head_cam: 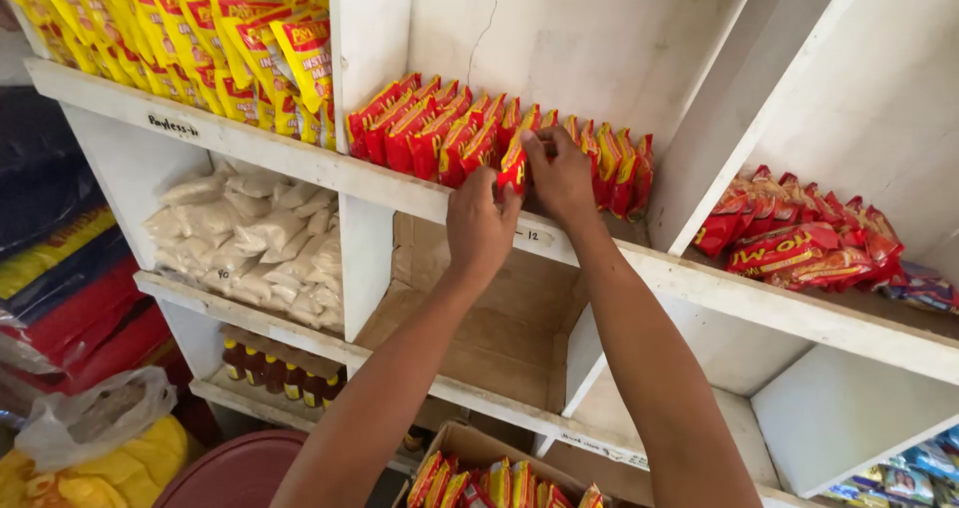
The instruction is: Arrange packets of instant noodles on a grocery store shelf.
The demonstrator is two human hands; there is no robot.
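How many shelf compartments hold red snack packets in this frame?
2: the middle compartment, where both hands grip a red packet in the row, and the right compartment, holding a loose pile. More may lie outside the frame.

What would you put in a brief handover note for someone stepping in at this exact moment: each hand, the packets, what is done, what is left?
Left hand: fingers on the front of a red packet in the shelf row.
Right hand: pinching the same packet from above and behind.
Done: a row of red packets stands upright along the white shelf.
Left: more packets sit in the cardboard box below; the cubby has free space on its right side.
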